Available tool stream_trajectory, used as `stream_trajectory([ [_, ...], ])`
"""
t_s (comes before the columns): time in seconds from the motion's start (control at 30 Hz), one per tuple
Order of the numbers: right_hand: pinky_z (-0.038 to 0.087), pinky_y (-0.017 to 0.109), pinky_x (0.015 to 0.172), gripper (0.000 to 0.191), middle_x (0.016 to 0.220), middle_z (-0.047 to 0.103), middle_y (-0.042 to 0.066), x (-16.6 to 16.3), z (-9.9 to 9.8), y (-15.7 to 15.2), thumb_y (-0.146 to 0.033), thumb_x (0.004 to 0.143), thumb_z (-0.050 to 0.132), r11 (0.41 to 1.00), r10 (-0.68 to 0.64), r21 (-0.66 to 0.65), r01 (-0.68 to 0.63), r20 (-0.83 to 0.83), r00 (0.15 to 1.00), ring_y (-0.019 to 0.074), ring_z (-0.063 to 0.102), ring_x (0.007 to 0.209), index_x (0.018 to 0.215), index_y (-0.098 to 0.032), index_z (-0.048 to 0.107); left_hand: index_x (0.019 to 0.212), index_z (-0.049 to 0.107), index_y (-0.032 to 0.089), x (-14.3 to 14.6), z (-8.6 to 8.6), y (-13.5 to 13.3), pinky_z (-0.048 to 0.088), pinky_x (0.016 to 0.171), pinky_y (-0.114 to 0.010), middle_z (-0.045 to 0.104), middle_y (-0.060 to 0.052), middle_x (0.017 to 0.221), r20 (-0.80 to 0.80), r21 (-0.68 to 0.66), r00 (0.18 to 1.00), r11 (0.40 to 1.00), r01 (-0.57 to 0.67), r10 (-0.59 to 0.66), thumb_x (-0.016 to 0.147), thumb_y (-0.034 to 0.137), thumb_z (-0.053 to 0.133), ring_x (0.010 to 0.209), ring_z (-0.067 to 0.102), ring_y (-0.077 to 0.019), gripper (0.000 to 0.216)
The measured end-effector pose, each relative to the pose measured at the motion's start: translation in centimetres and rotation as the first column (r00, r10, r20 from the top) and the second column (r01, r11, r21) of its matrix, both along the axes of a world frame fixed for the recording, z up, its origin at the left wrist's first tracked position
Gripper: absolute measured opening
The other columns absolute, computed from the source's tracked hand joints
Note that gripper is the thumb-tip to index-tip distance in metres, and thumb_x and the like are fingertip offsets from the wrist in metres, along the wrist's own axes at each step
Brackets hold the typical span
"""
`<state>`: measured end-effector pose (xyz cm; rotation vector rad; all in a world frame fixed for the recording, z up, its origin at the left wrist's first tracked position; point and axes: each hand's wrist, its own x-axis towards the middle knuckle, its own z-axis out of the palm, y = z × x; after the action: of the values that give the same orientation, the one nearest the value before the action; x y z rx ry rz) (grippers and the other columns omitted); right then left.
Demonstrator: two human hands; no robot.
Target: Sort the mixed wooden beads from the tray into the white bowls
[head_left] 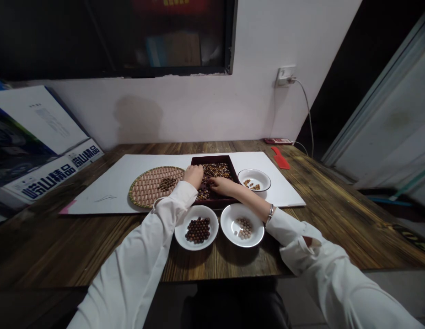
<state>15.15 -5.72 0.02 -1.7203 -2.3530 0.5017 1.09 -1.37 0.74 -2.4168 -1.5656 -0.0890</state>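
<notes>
Mixed brown, yellow and pale beads fill much of a dark red square tray. Over its left edge is my left hand, its fingers curled and partly hidden behind its back. My right hand reaches into the tray from the right, thumb and fingers drawn together at the beads; anything in them is too small to see. Nearer me stand a white bowl of dark brown beads and another white bowl of pale beads. A third white bowl with yellow-brown beads sits right of the tray.
Left of the tray lies a round woven mat with brown beads on it. A white board lies under the mat and tray. A red scoop-shaped tool and a phone rest at the back right. Boxes stand on the left.
</notes>
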Motion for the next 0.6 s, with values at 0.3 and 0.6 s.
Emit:
stream_trajectory([
  [0.3, 0.049, 0.029, 0.098, 0.041, 0.134, 0.066, 0.011, -0.15, 0.38, -0.31, -0.012, 0.094, 0.052, 0.999, 0.008, -0.036, -0.008, 0.007, 1.000, 0.0233, 0.066, 0.117, 0.133, -0.016, 0.063, 0.122, 0.060, -0.006, -0.23, 0.22, -0.52, 0.047, 0.088, -0.035, 0.060, -0.029, 0.125, 0.096, -0.011, 0.966, 0.971, -0.240, 0.240, 0.094, 0.001, 0.021, 0.120, 0.055, -0.0317, 0.048],
  [0.6, 0.048, 0.027, 0.096, 0.041, 0.133, 0.067, 0.011, -0.18, 0.53, -0.33, -0.014, 0.096, 0.050, 0.998, 0.018, -0.057, -0.017, 0.024, 1.000, 0.0224, 0.066, 0.117, 0.135, -0.015, 0.062, 0.121, 0.063, -0.003, -0.22, 0.00, -0.29, 0.043, 0.091, -0.039, 0.064, -0.028, 0.121, 0.067, -0.032, 0.956, 0.958, -0.285, 0.287, 0.094, 0.004, 0.024, 0.116, 0.061, -0.0315, 0.048],
])
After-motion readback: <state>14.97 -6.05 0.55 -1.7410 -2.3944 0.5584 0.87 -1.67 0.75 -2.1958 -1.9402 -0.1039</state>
